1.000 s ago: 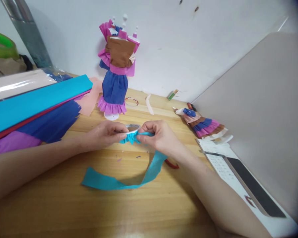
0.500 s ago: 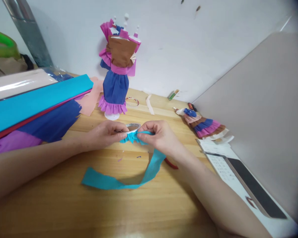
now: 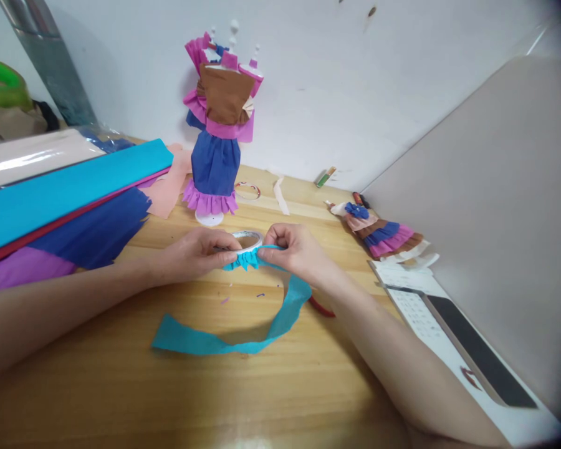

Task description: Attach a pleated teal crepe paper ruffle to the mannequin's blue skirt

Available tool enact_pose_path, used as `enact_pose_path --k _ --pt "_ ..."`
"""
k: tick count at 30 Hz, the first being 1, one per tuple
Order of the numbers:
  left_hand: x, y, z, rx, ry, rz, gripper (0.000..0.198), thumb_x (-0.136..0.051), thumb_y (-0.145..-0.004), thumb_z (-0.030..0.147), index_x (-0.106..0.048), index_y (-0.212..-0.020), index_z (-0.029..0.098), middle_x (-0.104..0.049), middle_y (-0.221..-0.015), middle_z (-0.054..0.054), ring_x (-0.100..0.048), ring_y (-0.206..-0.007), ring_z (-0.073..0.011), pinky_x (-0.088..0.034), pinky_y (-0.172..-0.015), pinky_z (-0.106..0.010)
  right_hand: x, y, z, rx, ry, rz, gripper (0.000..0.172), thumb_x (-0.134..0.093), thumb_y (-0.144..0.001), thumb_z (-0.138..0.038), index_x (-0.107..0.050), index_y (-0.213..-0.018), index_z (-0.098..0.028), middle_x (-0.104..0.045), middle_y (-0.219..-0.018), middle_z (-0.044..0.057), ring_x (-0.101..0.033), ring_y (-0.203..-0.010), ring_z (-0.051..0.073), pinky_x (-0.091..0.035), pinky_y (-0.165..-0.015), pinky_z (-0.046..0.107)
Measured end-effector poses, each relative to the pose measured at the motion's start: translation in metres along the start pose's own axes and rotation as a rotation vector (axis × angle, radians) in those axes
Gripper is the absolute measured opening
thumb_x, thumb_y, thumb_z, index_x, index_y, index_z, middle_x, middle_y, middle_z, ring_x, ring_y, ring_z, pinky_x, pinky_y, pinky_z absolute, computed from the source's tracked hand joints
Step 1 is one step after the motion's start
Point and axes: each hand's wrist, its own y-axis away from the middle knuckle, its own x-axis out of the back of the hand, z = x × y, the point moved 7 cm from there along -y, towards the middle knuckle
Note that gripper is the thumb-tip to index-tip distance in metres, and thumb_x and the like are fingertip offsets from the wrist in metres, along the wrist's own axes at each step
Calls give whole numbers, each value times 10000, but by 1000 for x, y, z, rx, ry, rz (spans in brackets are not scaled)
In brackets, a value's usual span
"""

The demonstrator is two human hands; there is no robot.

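A roll of tape [image 3: 260, 237], seen as a pale ring, is held above the wooden table between my hands. Gathered along its near side is a strip of turquoise crepe paper [image 3: 245, 260], bunched into small pleats. My left hand [image 3: 201, 248] is closed on the ring, thumb on the pleats and fingers at the inner side. With thumb and forefinger, my right hand [image 3: 292, 249] pinches the strip at the right end of the pleats. From there the loose tail [image 3: 257, 343] curves down and left over the table. My left fingertips partly cover the ring.
A doll-size dress form [image 3: 219, 125] in crepe-paper clothes stands behind my hands. Crepe paper rolls [image 3: 75, 187] lie left. A small layered paper dress [image 3: 383, 232] and a white board with a dark panel [image 3: 481, 349] are right. A red curved object [image 3: 321, 307] lies partly under my right wrist.
My right hand's fingers have shifted slightly at the strip, and more of the tape ring's opening shows. The whole view has moved slightly; the left hand keeps its hold.
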Motion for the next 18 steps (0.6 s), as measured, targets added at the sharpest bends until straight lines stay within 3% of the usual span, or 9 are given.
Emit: enact_pose_path --k 3,5,8,10,12,14,15,17,18 --pt "1 1 2 -42 -13 -14 260 -498 -922 315 -672 -840 140 -575 -716 -4 -506 -686 -130 -374 -630 -236 1 3 -5 75 21 25 172 -672 -646 -224 -557 -773 -211 -539 -551 -69 -425 -504 93 -306 -499 227" --pt "2 1 4 -60 -28 -19 269 -494 -932 315 -672 -838 137 -588 -746 -15 -526 -714 -138 -394 -656 -241 -4 5 -7 84 -5 -60 195 -650 -668 -211 -599 -856 -206 -571 -579 -63 -444 -510 96 -330 -514 228" --pt "2 2 5 -60 -46 -32 254 -508 -941 313 -683 -865 145 -602 -767 -24 -557 -741 -153 -424 -697 -260 -12 7 -6 13 -96 -203 115 -653 -674 -219 -617 -780 -192 -619 -615 -35 -505 -530 102 -385 -538 232" --pt "4 2 5 -52 -14 -1 239 -525 -945 334 -692 -933 164 -652 -843 -43 -603 -813 -182 -458 -760 -290 -8 6 -5 -44 -157 -204 115 -680 -660 -223 -616 -750 -188 -635 -613 -33 -541 -536 105 -408 -548 229" --pt "11 2 3 -58 82 135 278 -578 -927 392 -676 -1097 194 -696 -1091 -86 -633 -1043 -244 -481 -903 -346 -1 3 -4 -80 -197 -170 147 -715 -641 -224 -628 -753 -187 -624 -574 -48 -540 -513 99 -402 -533 217" --pt "22 5 -1 -62 224 358 464 -656 -876 460 -594 -1270 222 -619 -1359 -113 -548 -1290 -290 -448 -1044 -399 8 0 -3 -102 -233 -112 183 -745 -610 -226 -629 -746 -187 -592 -515 -66 -513 -475 88 -373 -502 204" --pt "27 8 -5 -42 291 470 524 -683 -854 484 -565 -1292 221 -601 -1388 -120 -539 -1311 -292 -449 -1057 -409 12 -1 -2 -111 -262 -80 204 -756 -593 -234 -625 -742 -188 -582 -495 -71 -503 -461 85 -361 -488 200" --pt "31 15 -16 76 382 652 502 -704 -839 512 -585 -1209 194 -673 -1208 -111 -639 -1124 -256 -511 -953 -382 16 -3 -1 -118 -344 -27 249 -774 -563 -266 -614 -735 -186 -594 -493 -64 -499 -447 83 -348 -468 196" --pt "28 17 -20 145 427 673 469 -709 -830 532 -612 -1120 177 -696 -1048 -89 -669 -953 -224 -539 -846 -351 17 -3 0 -119 -383 -15 273 -786 -548 -286 -611 -732 -185 -604 -499 -58 -498 -442 81 -341 -457 195"
